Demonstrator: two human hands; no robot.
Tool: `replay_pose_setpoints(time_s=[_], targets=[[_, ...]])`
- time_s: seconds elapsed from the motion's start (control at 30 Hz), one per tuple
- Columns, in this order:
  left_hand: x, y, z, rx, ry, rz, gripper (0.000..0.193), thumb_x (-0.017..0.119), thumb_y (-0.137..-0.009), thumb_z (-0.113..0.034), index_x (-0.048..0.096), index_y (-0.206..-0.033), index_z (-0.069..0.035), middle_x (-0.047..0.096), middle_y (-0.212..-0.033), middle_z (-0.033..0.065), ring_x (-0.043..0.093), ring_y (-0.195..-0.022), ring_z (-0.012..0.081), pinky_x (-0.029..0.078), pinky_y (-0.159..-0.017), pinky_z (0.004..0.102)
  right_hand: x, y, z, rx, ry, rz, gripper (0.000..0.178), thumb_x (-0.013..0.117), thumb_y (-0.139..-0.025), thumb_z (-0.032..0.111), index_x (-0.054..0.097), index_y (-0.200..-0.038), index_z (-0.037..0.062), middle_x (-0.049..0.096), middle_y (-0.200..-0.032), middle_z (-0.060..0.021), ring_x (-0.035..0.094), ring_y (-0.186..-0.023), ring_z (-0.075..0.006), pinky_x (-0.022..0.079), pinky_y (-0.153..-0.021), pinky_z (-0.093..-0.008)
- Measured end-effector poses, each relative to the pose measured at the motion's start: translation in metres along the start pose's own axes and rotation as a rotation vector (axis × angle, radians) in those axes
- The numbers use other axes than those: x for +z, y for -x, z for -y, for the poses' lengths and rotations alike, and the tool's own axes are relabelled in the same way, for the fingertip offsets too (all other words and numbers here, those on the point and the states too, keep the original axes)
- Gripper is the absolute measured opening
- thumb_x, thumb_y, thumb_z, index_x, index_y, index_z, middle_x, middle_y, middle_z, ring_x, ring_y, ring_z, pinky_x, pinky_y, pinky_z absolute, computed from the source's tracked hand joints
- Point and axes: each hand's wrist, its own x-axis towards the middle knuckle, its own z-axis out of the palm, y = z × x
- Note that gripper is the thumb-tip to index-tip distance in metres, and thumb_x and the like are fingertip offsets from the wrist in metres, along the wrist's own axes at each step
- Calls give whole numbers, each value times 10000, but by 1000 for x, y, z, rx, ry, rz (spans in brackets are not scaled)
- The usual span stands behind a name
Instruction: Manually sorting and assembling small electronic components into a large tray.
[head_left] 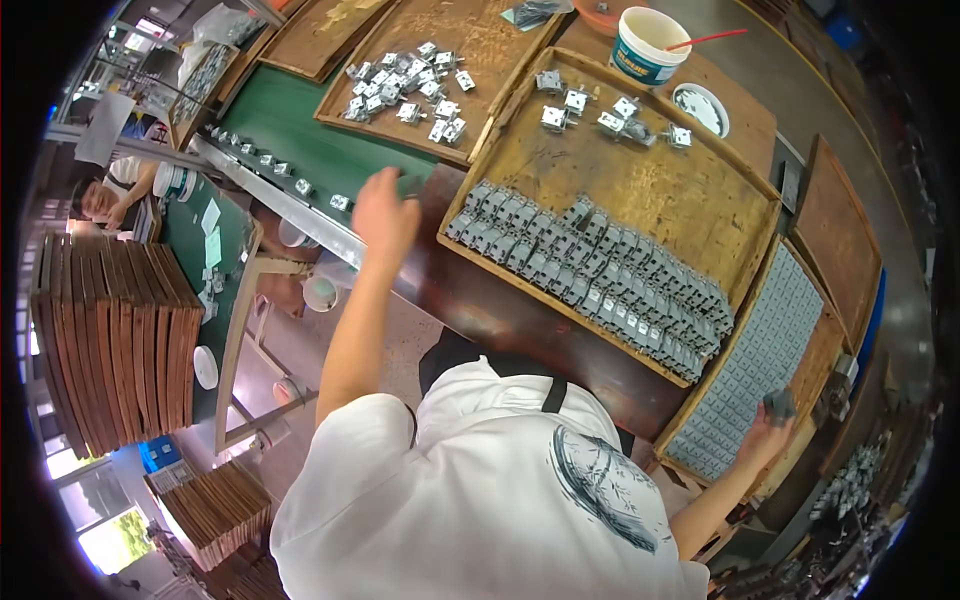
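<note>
Standing by the counter (pixel 480 290), I judge the work to be part done. In the middle tray (pixel 650 190), grey metal parts (pixel 590 265) stand packed in slanting rows across the near portion; the far portion carries only loose pieces (pixel 554 118), not set in rows. The right tray (pixel 760 340) is closely filled with small grey pieces (pixel 745 360) in regular rows. Apparently outstanding: the pile (pixel 395 85) in the left tray (pixel 480 65) and the parts on the green belt (pixel 300 105).

Hands: two. The right hand (pixel 766 437) is closed on one dark grey part (pixel 779 405), held above the near right edge of the right tray. The left hand (pixel 388 215) is over the belt's near edge, beside the nearest belt part (pixel 340 202); a dark shape shows at its fingers, and I cannot tell whether they grip it.

Count: about eight parts on the belt, the far ones small; about seven loose in the middle tray, some overlapping; roughly thirty in the pile, not exactly countable; packed rows too dense to number. Also noted: one white bucket (pixel 640 50) with one red stick (pixel 706 40), and two stacks of wooden boards or trays (pixel 115 340) at left.
</note>
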Motion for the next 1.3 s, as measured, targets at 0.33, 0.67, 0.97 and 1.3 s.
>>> replay_pose_setpoints(time_s=[0.33, 0.67, 0.97, 1.3], targets=[[-6, 24, 96, -510, 32, 371, 405, 573, -821, -292, 652, -1178, -118, 687, -1017, 204, 646, -970, 374, 500, -840, 425, 134, 49, 16, 12, 177, 419, 321, 618, -911, 49, 588, -1226, 0, 632, -1070, -72, 615, -921, -157, 526, -752, -301], [-53, 37, -81, -423, 1539, 567, 354, 670, -827, 27, 630, -1177, -3, 667, -1080, 44, 616, -968, 118, 490, -871, 258, 227, 148, 41, 133, 269, 938, 290, 594, -915, 82, 576, -1182, -31, 643, -975, -75, 628, -819, -146, 507, -698, -255], [-75, 61, -172, -178, 1698, 931, 352, 636, -851, 57, 616, -1201, 15, 634, -1159, 49, 597, -1031, 141, 482, -902, 270, 249, 148, 70, -679, 645, 927, 257, 767, -738, 109, 608, -897, -15, 567, -830, -122, 588, -731, -286, 474, -622, -341], [-66, 91, -215, -121, 1354, 962, 400, 583, -860, 80, 594, -1247, -22, 546, -1162, 68, 559, -1023, 147, 457, -917, 276, 224, 136, 21, -927, 776, 655, 216, 735, -684, 26, 580, -829, -13, 552, -827, -139, 570, -722, -333, 471, -615, -402]])
